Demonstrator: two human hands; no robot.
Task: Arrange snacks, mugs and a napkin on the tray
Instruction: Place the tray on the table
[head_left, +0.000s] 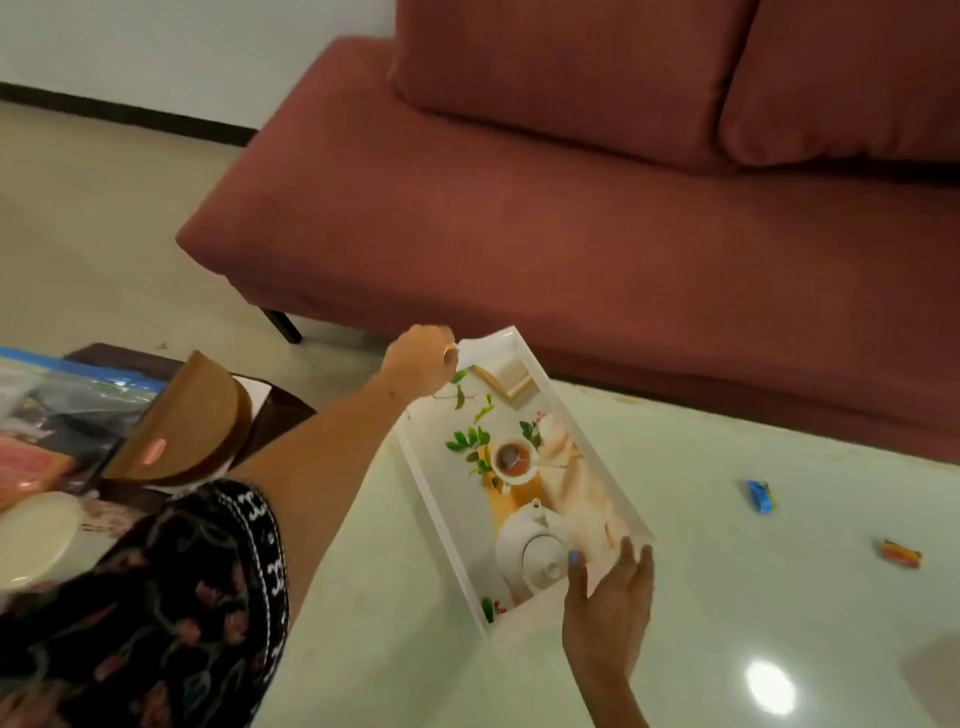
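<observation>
A white rectangular tray (423, 475) with a printed picture of a teapot, cup and leaves lies on the pale glossy table (727, 597), with nothing lying in it. My left hand (422, 361) grips its far short rim. My right hand (610, 597) holds the near short rim, thumb inside the tray. Two small wrapped snacks lie on the table to the right: a blue one (759, 496) and an orange-red one (901, 553). No mugs or napkin show clearly.
A red sofa (571, 208) stands just beyond the table. To the left, a lower dark surface holds a brown half-round board (182, 421), a white plate (36, 538) and plastic bags (67, 400). My patterned sleeve (171, 597) fills the lower left.
</observation>
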